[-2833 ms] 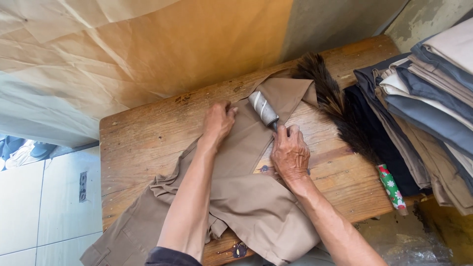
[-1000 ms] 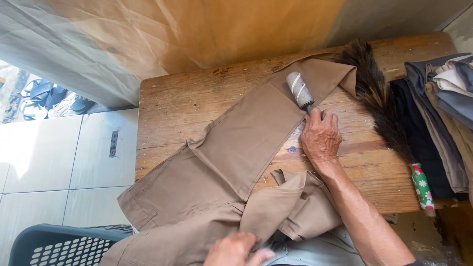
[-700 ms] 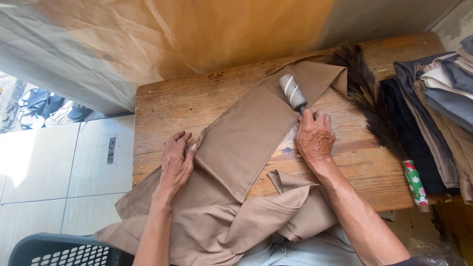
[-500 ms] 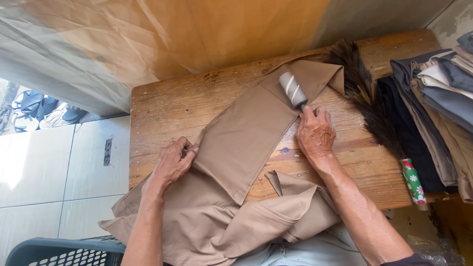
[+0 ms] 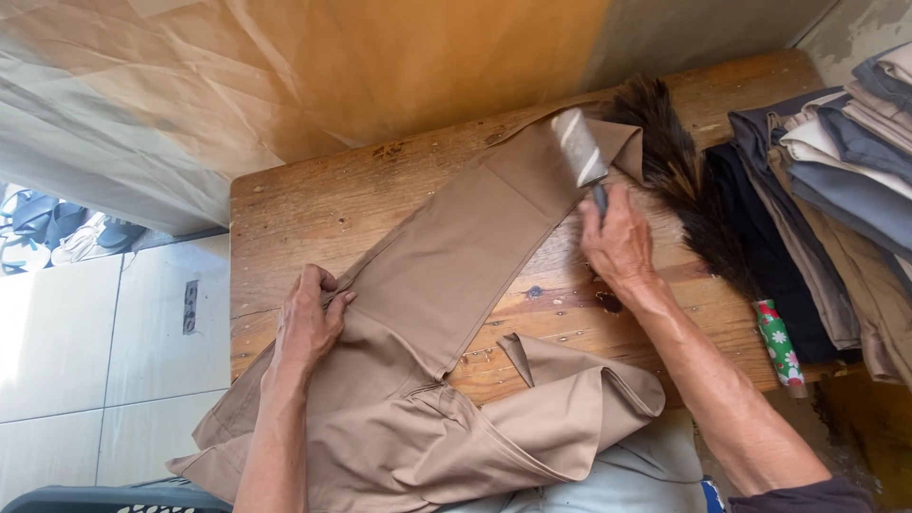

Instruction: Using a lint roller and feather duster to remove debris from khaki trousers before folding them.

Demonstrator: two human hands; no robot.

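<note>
Tan trousers (image 5: 446,275) lie spread over a worn wooden table (image 5: 313,204), one leg stretched toward the far right, the rest bunched at the near edge. My left hand (image 5: 309,318) presses and pinches the cloth at the left edge of the stretched leg. My right hand (image 5: 617,237) grips the handle of a grey lint roller (image 5: 578,147), whose head rests on the far end of the leg near the hem.
A dark feather duster (image 5: 689,185) with a flowered handle lies on the table right of the roller. A stack of folded clothes (image 5: 826,180) fills the right side. Brown paper (image 5: 332,66) hangs behind the table. Tiled floor (image 5: 85,342) lies left, and a dark basket rim (image 5: 114,494) shows at bottom left.
My left hand came up from below and took hold of the trouser leg's left edge. My right hand pushed the lint roller farther along the leg toward the hem.
</note>
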